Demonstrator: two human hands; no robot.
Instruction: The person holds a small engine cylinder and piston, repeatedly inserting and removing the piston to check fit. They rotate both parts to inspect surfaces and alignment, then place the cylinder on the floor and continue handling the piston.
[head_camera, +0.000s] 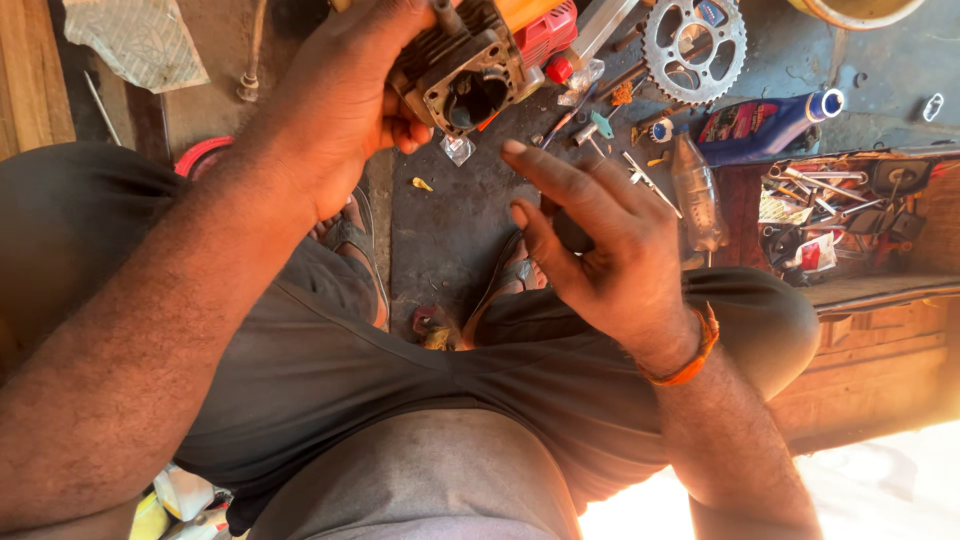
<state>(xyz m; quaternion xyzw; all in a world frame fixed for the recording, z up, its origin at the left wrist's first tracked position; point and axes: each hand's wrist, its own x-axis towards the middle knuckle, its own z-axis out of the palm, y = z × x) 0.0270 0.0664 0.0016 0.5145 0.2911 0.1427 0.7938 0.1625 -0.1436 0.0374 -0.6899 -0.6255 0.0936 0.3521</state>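
My left hand (335, 105) grips a small engine (480, 60) with a finned metal cylinder, an open bore facing me, and orange and red housing behind. It is held up above the floor. My right hand (600, 240) hovers just below and right of the engine, palm toward me, fingers apart; a small dark object (572, 233) shows between the thumb and the fingers, but I cannot tell whether the hand is holding it. An orange band (690, 360) circles that wrist. My knees in grey shorts fill the lower view.
On the dark floor lie a toothed metal sprocket (695, 45), a blue oil bottle (765, 120), a clear plastic bottle (697, 195), screwdrivers and small parts. A wooden box (850, 210) of tools stands at the right. Sandals (355, 240) sit between my legs.
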